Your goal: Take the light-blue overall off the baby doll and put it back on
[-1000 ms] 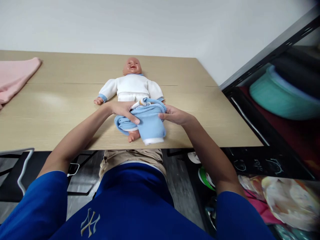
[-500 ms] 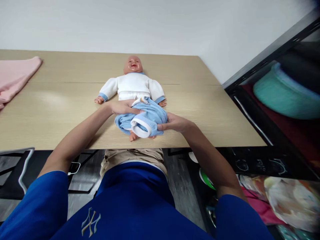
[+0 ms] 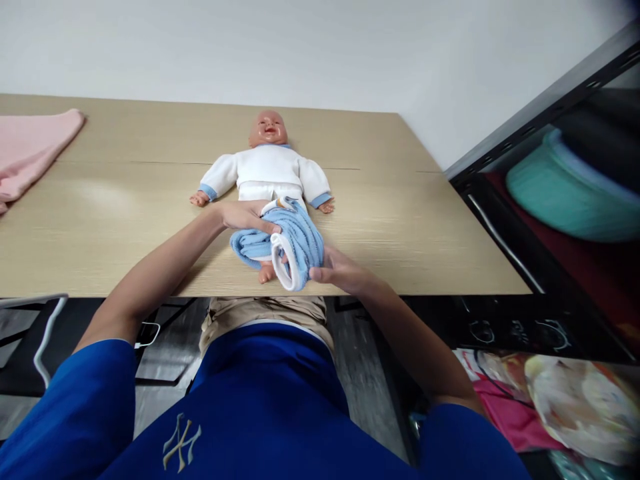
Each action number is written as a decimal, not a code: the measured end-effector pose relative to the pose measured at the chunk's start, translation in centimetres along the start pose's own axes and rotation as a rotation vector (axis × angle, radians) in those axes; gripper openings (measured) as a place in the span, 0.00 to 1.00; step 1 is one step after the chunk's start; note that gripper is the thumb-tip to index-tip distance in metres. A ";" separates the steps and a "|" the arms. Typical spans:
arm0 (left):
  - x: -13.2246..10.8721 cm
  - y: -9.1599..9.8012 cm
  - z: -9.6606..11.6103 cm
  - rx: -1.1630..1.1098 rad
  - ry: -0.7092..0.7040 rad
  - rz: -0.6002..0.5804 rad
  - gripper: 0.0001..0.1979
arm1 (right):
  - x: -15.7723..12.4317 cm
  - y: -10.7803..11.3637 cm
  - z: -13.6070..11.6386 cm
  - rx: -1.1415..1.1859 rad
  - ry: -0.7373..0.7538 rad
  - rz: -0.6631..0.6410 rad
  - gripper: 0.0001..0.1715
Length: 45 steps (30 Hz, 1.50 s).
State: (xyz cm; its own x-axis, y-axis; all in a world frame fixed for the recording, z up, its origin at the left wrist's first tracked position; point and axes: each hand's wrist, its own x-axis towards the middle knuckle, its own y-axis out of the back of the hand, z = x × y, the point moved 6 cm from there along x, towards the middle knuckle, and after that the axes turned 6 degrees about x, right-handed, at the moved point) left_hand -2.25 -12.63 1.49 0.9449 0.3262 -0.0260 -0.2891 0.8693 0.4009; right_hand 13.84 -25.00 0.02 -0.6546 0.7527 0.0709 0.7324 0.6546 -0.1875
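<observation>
A baby doll (image 3: 269, 160) in a white top with blue cuffs lies on its back, head toward the wall. Bunched over its legs is a light blue baby garment (image 3: 303, 233) with white trim, probably trousers, one white-edged opening facing me. My left hand (image 3: 247, 217) grips the garment near its upper left, thumb across the cloth. At the lower right, my right hand (image 3: 337, 269) holds the bunched cloth beside that opening, its thumb outside and the other fingers partly hidden behind. One doll foot (image 3: 267, 272) shows below the cloth; the other is hidden.
The wooden table (image 3: 400, 233) runs back to a white wall. A pink cloth (image 3: 37, 150) lies at its far left. On the right, a dark shelf holds a teal basin (image 3: 575, 190), with plastic bags (image 3: 575, 407) lower down. A dark chair (image 3: 60, 333) stands at lower left.
My right hand has moved down and slightly left, turning the garment's white-edged opening sideways and lower. My left hand keeps its hold in nearly the same place.
</observation>
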 end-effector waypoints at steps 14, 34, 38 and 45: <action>0.2 -1.5 1.9 -0.037 0.095 -0.045 0.33 | -2.1 2.1 0.5 -0.158 0.134 0.677 0.27; 1.4 -4.3 1.8 0.699 0.242 0.051 0.27 | -7.0 -0.8 4.4 -0.922 0.178 1.146 0.12; 1.3 -4.7 1.8 0.763 0.287 0.092 0.27 | -6.9 0.6 5.9 -0.714 0.111 1.170 0.13; 1.0 -4.1 1.0 0.561 0.263 0.152 0.30 | -6.4 2.0 6.9 -0.462 0.162 1.131 0.13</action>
State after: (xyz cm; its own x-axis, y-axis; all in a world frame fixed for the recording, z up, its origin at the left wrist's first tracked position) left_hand 0.05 -16.24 0.68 0.8100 0.5726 -0.1262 -0.2252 0.5026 0.8347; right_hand 18.17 -28.96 -7.56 0.3979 0.8906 0.2204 0.8909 -0.4324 0.1392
